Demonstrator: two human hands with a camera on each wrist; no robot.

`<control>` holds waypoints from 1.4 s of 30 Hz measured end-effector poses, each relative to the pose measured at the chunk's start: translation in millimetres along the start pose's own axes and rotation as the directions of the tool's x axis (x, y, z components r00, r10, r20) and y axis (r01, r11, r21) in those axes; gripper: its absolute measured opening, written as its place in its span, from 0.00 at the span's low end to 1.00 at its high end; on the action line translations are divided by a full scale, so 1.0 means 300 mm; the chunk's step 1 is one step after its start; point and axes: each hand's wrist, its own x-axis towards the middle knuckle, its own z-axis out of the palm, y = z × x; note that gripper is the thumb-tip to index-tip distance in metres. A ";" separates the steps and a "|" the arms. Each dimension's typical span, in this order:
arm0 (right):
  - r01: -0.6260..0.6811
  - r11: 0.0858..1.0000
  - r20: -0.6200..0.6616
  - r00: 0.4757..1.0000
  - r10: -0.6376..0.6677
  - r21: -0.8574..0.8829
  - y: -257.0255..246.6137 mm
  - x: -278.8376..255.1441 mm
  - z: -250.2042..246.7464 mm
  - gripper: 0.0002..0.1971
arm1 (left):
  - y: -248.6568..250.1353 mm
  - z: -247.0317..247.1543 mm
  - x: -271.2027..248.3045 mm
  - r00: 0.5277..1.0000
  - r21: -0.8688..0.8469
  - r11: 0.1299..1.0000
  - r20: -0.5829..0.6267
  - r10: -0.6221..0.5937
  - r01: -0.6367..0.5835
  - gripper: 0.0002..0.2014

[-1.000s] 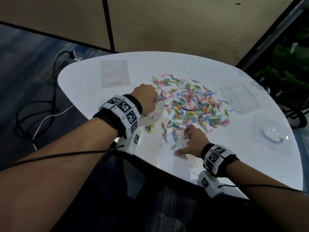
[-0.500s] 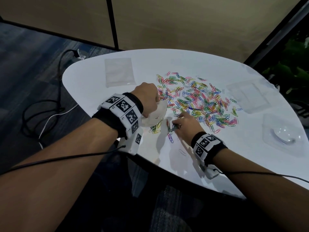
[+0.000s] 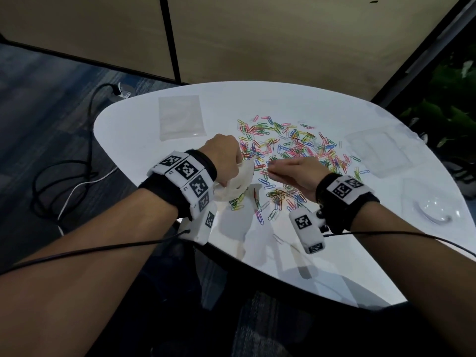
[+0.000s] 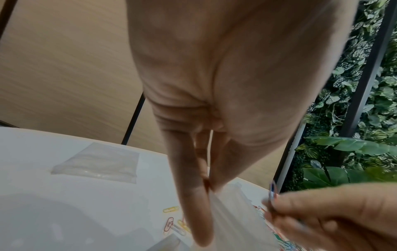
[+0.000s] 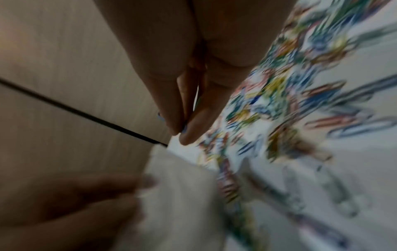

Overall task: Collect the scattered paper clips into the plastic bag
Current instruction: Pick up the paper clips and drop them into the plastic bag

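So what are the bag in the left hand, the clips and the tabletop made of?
The bag looks like thin clear plastic film: it crumples and shows clips through it. The paper clips seem to be wire with a coloured coating, though too small to confirm. The table looks like glossy white laminate or painted board, since it mirrors the arms.

White table (image 3: 144, 130), flat spare clear bag (image 3: 181, 117), clear plastic tray (image 3: 435, 204), floor cables (image 3: 64, 176), leafy plants (image 3: 448, 117)
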 end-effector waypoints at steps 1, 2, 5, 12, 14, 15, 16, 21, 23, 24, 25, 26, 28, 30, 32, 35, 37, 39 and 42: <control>0.002 0.999 0.059 0.998 -0.005 0.055 -0.021 -0.016 0.027 0.10 | 0.002 0.005 0.002 1.000 -0.007 1.000 0.001 0.003 -0.003 0.17; 0.004 0.997 0.103 0.995 -0.011 0.071 -0.034 -0.029 0.051 0.11 | 0.004 0.009 0.003 1.000 -0.022 1.000 0.001 0.005 -0.005 0.17; -0.001 0.998 0.139 0.990 0.011 -0.070 -0.028 -0.048 0.110 0.11 | 0.009 0.017 0.003 1.000 -0.089 0.996 0.008 0.003 -0.002 0.15; 0.008 0.975 0.153 0.988 0.026 -0.220 -0.013 -0.063 0.180 0.16 | 0.003 0.013 -0.001 1.000 -0.201 0.979 0.018 -0.022 0.026 0.15; 0.063 0.957 0.231 0.973 0.004 -0.283 -0.017 -0.075 0.171 0.21 | 0.004 0.005 -0.003 1.000 -0.199 0.980 -0.004 -0.030 0.029 0.15; 0.098 0.945 0.258 0.966 -0.014 -0.313 -0.020 -0.082 0.162 0.22 | 0.005 0.000 -0.005 0.999 -0.191 0.981 -0.013 -0.033 0.030 0.15; 0.135 0.933 0.270 0.962 -0.042 -0.333 -0.026 -0.091 0.153 0.21 | 0.003 -0.004 -0.006 0.999 -0.175 0.984 -0.021 -0.035 0.031 0.15; 0.115 0.888 0.100 0.992 -0.079 -0.446 0.000 -0.119 0.063 0.15 | -0.020 -0.039 -0.012 0.997 -0.095 0.995 -0.070 -0.033 0.026 0.12; -0.074 0.816 0.010 0.995 0.097 -0.573 0.067 -0.125 0.017 0.22 | -0.030 -0.054 -0.020 0.995 -0.085 0.996 -0.095 -0.031 0.023 0.13; -0.168 0.751 -0.023 0.980 0.200 -0.638 0.107 -0.137 0.007 0.24 | -0.035 -0.061 -0.026 0.994 -0.084 0.996 -0.102 -0.030 0.022 0.13; -0.233 0.685 -0.046 0.959 0.279 -0.691 0.152 -0.151 0.003 0.24 | -0.038 -0.068 -0.032 0.994 -0.080 0.997 -0.106 -0.028 0.019 0.13; -0.262 0.629 -0.067 0.946 0.316 -0.732 0.193 -0.163 0.008 0.24 | -0.042 -0.073 -0.038 0.994 -0.077 0.997 -0.108 -0.026 0.018 0.14; -0.227 0.554 -0.109 0.965 0.237 -0.801 0.266 -0.164 0.025 0.22 | -0.052 -0.081 -0.046 0.993 -0.079 0.997 -0.114 -0.023 0.014 0.14; -0.160 0.470 -0.141 0.987 0.076 -0.868 0.297 -0.140 0.049 0.18 | -0.068 -0.092 -0.050 0.993 -0.092 0.996 -0.116 -0.028 0.017 0.13; -0.099 0.461 -0.118 0.993 -0.013 -0.882 0.294 -0.108 0.084 0.16 | -0.092 -0.106 -0.050 0.992 -0.125 0.991 -0.113 -0.051 0.036 0.12; -0.034 0.567 -0.099 0.991 -0.084 -0.823 0.277 -0.050 0.134 0.15 | -0.129 -0.135 -0.046 0.987 -0.201 0.977 -0.130 -0.092 0.065 0.12; 0.046 0.591 -0.066 0.984 -0.166 -0.805 0.266 -0.013 0.169 0.17 | -0.150 -0.154 -0.045 0.981 -0.227 0.971 -0.156 -0.115 0.078 0.13; 0.159 0.513 0.032 0.968 -0.247 -0.844 0.264 0.029 0.196 0.25 | -0.167 -0.164 -0.043 0.977 -0.247 0.965 -0.166 -0.134 0.090 0.13; 0.342 0.175 0.287 0.917 -0.276 -0.923 0.268 0.063 0.228 0.37 | -0.177 -0.166 -0.038 0.975 -0.271 0.957 -0.165 -0.147 0.099 0.14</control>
